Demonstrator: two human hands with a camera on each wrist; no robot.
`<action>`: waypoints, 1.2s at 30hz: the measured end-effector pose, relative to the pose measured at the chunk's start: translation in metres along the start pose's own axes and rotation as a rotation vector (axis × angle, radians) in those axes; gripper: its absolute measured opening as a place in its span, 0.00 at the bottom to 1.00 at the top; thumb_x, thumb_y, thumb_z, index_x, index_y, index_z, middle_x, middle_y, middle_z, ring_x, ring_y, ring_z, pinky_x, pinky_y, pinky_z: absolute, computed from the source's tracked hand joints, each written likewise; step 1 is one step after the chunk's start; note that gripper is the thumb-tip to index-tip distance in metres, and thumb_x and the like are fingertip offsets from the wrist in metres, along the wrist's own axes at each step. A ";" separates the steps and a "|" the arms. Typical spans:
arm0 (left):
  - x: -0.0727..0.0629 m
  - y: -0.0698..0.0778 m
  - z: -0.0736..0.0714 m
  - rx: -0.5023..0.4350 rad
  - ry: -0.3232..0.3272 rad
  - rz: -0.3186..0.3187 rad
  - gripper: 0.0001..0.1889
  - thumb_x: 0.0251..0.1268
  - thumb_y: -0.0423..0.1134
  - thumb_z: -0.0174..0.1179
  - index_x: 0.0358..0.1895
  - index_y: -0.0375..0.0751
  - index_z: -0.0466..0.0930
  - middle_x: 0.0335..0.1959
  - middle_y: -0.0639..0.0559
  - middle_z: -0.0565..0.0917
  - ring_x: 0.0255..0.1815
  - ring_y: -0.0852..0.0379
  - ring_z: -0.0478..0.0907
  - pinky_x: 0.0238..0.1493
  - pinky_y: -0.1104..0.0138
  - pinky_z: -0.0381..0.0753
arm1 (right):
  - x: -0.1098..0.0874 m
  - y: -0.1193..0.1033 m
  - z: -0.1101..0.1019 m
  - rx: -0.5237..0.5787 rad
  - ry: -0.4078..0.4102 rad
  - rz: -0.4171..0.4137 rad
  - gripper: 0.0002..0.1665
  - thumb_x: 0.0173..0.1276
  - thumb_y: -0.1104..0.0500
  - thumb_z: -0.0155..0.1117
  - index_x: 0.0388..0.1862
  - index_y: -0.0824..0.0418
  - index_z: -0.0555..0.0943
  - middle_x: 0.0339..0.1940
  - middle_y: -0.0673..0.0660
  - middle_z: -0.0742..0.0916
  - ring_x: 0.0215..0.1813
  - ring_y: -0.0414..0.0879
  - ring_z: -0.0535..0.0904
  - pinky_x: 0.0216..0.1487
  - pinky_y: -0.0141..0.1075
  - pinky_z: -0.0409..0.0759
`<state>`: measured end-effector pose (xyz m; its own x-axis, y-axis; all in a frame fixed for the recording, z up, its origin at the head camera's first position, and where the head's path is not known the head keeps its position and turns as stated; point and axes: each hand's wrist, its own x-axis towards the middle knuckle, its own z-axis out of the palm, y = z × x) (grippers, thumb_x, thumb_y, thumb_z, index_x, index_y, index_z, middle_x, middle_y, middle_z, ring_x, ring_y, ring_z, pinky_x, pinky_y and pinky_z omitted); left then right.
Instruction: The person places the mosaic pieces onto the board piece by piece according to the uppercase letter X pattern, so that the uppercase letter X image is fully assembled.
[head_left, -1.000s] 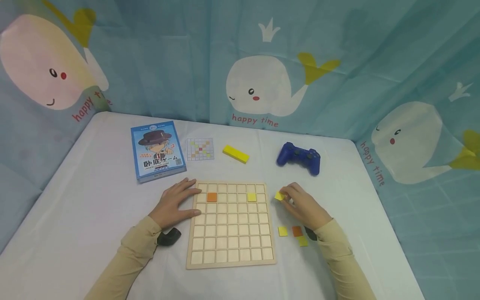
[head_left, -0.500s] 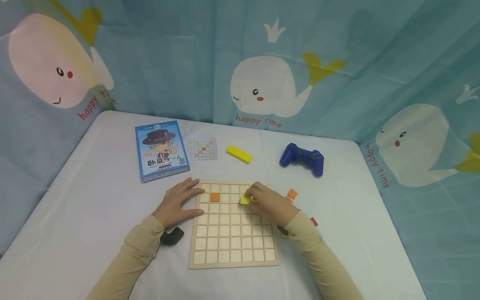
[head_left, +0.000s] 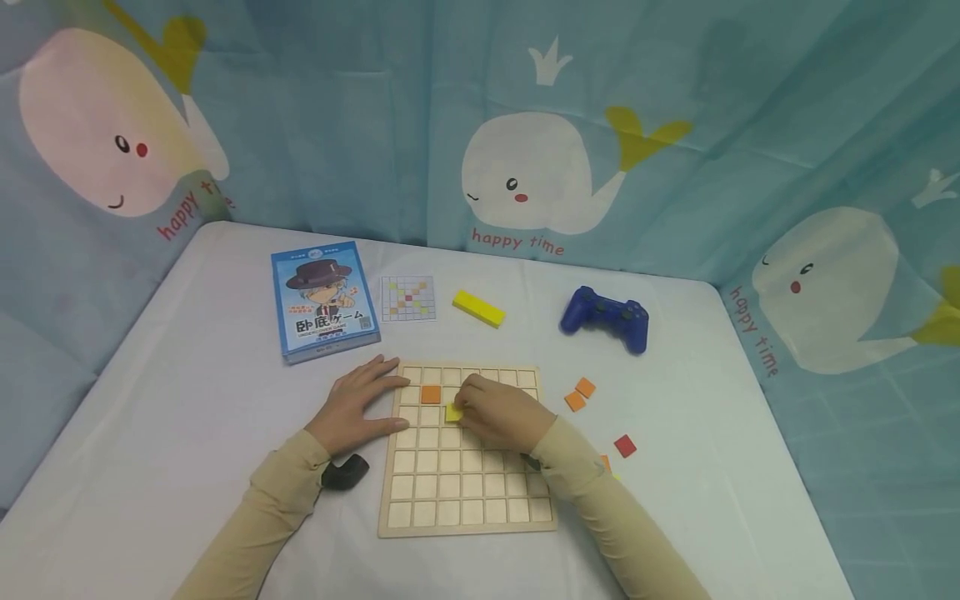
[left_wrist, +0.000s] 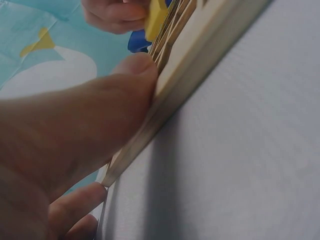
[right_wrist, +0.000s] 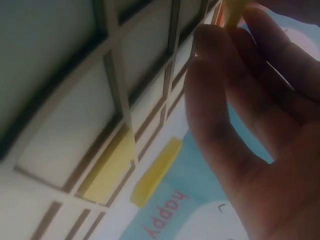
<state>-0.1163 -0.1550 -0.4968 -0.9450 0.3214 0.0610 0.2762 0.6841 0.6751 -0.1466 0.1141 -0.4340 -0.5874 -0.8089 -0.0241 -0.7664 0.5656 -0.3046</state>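
Observation:
In the head view my right hand (head_left: 504,410) pinches a yellow square tile (head_left: 453,413) over the wooden grid board (head_left: 468,530), at the third row and third column. The tile is tilted in the left wrist view, gripped at its edge. An orange tile (head_left: 431,394) lies in a cell of the second row. Another yellow tile (right_wrist: 112,172) sits in a cell in the right wrist view; my right hand hides it from the head view. My left hand (head_left: 360,406) rests at the board's left edge, fingers spread, thumb (left_wrist: 135,75) on the rim.
Right of the board lie orange tiles (head_left: 585,387) and a red tile (head_left: 626,446), others partly under my right sleeve. Behind stand a blue game box (head_left: 322,300), a printed grid card (head_left: 408,298), a yellow bar (head_left: 478,308) and a blue game controller (head_left: 604,318).
My right hand has moved left with the yellow tile, from beside the board to over its third column. The left hand stays at the board's left edge.

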 end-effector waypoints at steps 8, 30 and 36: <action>0.001 0.001 0.000 0.010 0.004 0.006 0.32 0.51 0.56 0.69 0.61 0.50 0.75 0.73 0.47 0.63 0.76 0.42 0.50 0.71 0.40 0.47 | 0.005 0.000 0.007 -0.085 -0.019 -0.026 0.09 0.68 0.58 0.61 0.47 0.56 0.81 0.44 0.47 0.82 0.44 0.37 0.81 0.48 0.27 0.80; 0.001 0.000 0.001 0.009 0.001 0.001 0.31 0.53 0.57 0.67 0.61 0.51 0.75 0.73 0.47 0.63 0.76 0.42 0.50 0.70 0.40 0.48 | 0.008 -0.001 0.007 -0.099 -0.026 -0.051 0.09 0.68 0.59 0.62 0.45 0.57 0.81 0.43 0.48 0.82 0.43 0.38 0.80 0.48 0.28 0.80; 0.000 -0.001 0.001 0.008 0.004 0.001 0.31 0.53 0.57 0.67 0.61 0.51 0.75 0.73 0.47 0.63 0.76 0.42 0.50 0.70 0.40 0.48 | 0.002 0.006 0.001 -0.049 -0.015 -0.039 0.09 0.68 0.60 0.60 0.47 0.55 0.81 0.44 0.48 0.82 0.44 0.38 0.79 0.47 0.28 0.79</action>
<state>-0.1163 -0.1546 -0.4979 -0.9454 0.3194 0.0640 0.2782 0.6893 0.6689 -0.1516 0.1157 -0.4366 -0.5531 -0.8327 -0.0274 -0.8008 0.5404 -0.2585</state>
